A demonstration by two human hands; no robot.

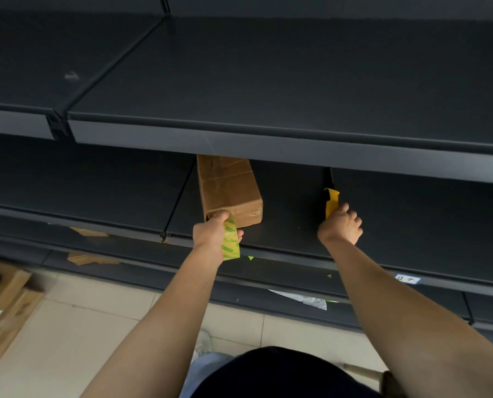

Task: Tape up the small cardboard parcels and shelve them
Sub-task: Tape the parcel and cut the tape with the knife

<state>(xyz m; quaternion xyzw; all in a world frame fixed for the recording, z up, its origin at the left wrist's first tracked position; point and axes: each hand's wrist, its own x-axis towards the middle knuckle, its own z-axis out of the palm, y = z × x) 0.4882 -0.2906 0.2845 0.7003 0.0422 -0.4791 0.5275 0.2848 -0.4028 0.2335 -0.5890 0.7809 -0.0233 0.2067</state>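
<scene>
Parcel (228,188) is on the shelf (291,208). The left hand (215,234) is at its near end, clutching the tape (230,241), and the right hand (341,225) is wrapped round a yellow cutter (331,203). I reckon sticky tape could snag the box and drag it back off the edge.

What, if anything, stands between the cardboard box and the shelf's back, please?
Nothing visible: the box lies on the shelf with the left hand, holding tape, at its near end. Its far end hides under the upper shelf. The right hand holds a knife aside.

Shelf label (408,279), print illegible
</scene>
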